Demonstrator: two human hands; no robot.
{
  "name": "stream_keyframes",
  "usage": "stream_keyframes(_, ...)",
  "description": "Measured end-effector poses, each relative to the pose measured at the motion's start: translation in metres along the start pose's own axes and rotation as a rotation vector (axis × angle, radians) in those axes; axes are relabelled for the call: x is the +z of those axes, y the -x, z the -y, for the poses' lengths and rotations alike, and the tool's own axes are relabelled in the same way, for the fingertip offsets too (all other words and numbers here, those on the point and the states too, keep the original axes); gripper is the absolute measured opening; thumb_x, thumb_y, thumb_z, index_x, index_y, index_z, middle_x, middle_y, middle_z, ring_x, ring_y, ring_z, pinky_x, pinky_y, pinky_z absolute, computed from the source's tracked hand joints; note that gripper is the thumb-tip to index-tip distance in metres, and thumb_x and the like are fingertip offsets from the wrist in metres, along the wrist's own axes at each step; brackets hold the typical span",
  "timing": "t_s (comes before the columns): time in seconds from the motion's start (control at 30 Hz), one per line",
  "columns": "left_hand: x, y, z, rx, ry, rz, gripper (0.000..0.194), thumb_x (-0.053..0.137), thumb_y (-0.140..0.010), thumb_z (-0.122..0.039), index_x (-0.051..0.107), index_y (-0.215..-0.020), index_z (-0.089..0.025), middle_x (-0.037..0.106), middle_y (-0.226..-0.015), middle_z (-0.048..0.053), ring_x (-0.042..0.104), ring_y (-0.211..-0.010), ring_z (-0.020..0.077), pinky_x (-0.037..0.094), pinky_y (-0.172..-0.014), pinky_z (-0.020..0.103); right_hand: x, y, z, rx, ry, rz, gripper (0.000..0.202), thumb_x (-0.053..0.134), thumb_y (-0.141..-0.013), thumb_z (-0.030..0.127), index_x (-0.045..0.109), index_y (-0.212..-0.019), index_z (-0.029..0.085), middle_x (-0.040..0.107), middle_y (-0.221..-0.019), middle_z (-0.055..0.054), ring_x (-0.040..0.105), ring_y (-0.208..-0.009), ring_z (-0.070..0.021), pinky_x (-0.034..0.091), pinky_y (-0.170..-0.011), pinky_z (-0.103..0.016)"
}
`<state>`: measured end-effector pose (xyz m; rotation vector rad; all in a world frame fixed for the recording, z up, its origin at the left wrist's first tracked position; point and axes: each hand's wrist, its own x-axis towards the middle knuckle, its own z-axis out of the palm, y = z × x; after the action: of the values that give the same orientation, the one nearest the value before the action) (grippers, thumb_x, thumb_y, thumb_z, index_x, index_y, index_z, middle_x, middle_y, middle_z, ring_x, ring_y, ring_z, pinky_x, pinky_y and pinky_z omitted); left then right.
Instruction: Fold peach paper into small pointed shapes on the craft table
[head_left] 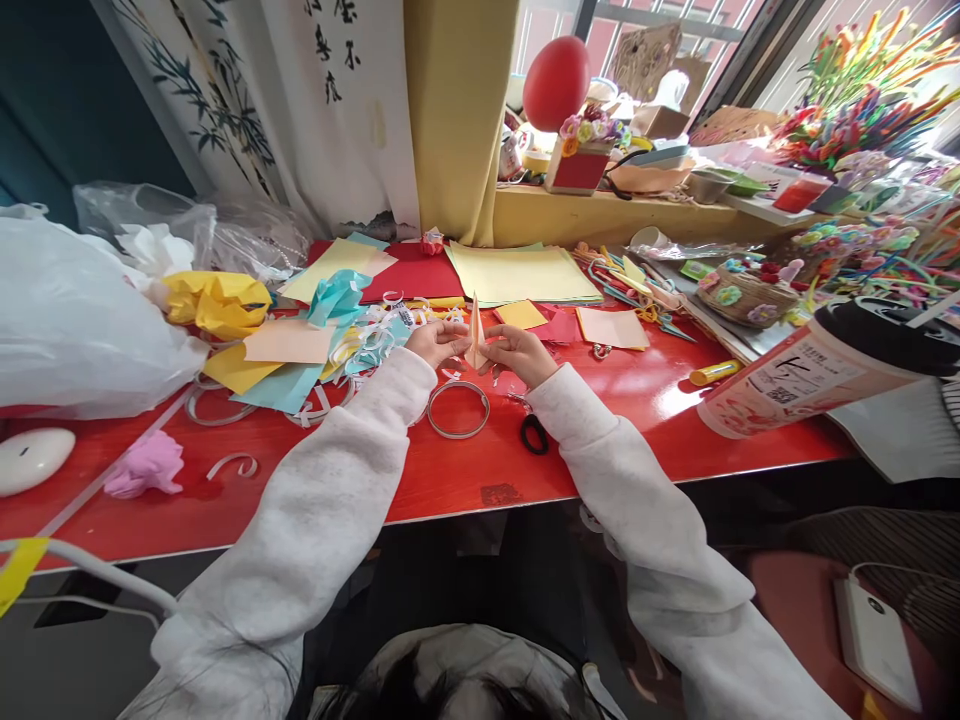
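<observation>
Between my two hands, a peach-coloured piece of folded paper [475, 335] stands upright with its tip pointing up. My left hand [437, 344] pinches its left side, and my right hand [520, 354] pinches the right side. Just below them on the red table lies a roll of tape [458, 410], seen as a thin ring. Scissors with black handles [534, 434] rest beside my right wrist, their blades partly hidden by my hand. Small squares of yellow paper [521, 314] and peach paper [613, 328] lie beyond my right hand.
Paper strips and coloured sheets [289, 341] are heaped left of my hands, beside a white plastic bag [82, 320]. A crumpled pink paper [145, 465] lies near the table's front edge [480, 515]. At right stands a tilted drink cup [795, 375]; craft items crowd the windowsill [525, 212].
</observation>
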<state>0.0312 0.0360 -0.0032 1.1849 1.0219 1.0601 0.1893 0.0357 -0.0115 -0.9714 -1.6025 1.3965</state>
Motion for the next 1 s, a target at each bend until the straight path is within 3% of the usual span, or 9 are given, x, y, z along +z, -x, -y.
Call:
stream_keyframes(0.27, 0.001, 0.000, 0.009, 0.047, -0.337, 0.024, 0.034, 0.066, -0.056, -0.044, 0.055, -0.065, -0.013, 0.054, -0.052, 0.000, 0.053, -0.046, 0.0105, 0.048, -0.047, 0.026, 0.001, 0.002, 0.004, 0.029, -0.019, -0.025, 0.027, 0.062, -0.065, 0.027, 0.049, -0.084, 0.014, 0.059, -0.052, 0.001, 0.059, -0.047, -0.0120, 0.044, -0.040, -0.019)
stream_keyframes(0.47, 0.000, 0.000, 0.011, 0.048, -0.507, -0.009, 0.034, 0.064, -0.056, -0.047, 0.051, -0.061, -0.016, 0.056, -0.050, -0.001, 0.054, -0.046, 0.0111, 0.044, -0.047, 0.023, 0.002, 0.001, 0.000, 0.045, -0.028, -0.031, 0.024, 0.062, -0.066, 0.024, 0.049, -0.084, 0.014, 0.058, -0.051, 0.001, 0.060, -0.047, -0.0129, 0.047, -0.043, -0.021)
stream_keyframes(0.63, -0.003, -0.005, 0.018, 0.125, -0.624, -0.033, 0.032, 0.056, -0.064, -0.049, 0.049, -0.062, -0.018, 0.053, -0.045, -0.003, 0.050, -0.040, 0.0093, 0.038, -0.043, 0.020, 0.003, 0.001, 0.004, 0.061, -0.064, -0.009, 0.027, 0.063, -0.065, 0.030, 0.051, -0.083, 0.012, 0.059, -0.054, 0.000, 0.058, -0.045, -0.0105, 0.045, -0.042, -0.019)
stream_keyframes(0.73, -0.003, -0.006, 0.018, 0.129, -0.539, -0.007, 0.033, 0.056, -0.065, -0.049, 0.051, -0.065, -0.017, 0.052, -0.047, -0.003, 0.051, -0.041, 0.0093, 0.039, -0.043, 0.021, 0.002, 0.001, 0.006, 0.069, -0.079, -0.030, 0.029, 0.064, -0.063, 0.032, 0.052, -0.080, 0.011, 0.058, -0.053, 0.000, 0.057, -0.045, -0.0093, 0.047, -0.044, -0.019)
stream_keyframes(0.87, 0.000, -0.004, 0.014, 0.063, -0.230, 0.116, 0.032, 0.065, -0.060, -0.040, 0.052, -0.071, -0.013, 0.056, -0.057, -0.001, 0.055, -0.047, 0.0100, 0.046, -0.047, 0.024, 0.001, 0.000, 0.003, 0.024, -0.054, -0.085, 0.033, 0.065, -0.061, 0.037, 0.052, -0.078, 0.012, 0.056, -0.049, 0.002, 0.055, -0.042, -0.0087, 0.048, -0.045, -0.020)
stream_keyframes(1.0, 0.001, -0.003, 0.011, 0.052, -0.165, 0.116, 0.029, 0.068, -0.058, -0.031, 0.051, -0.071, -0.012, 0.056, -0.053, -0.001, 0.055, -0.045, 0.0098, 0.047, -0.048, 0.025, -0.001, -0.001, -0.001, -0.011, -0.027, -0.036, 0.039, 0.065, -0.058, 0.043, 0.052, -0.081, 0.013, 0.057, -0.049, 0.002, 0.057, -0.044, -0.0107, 0.048, -0.045, -0.022)
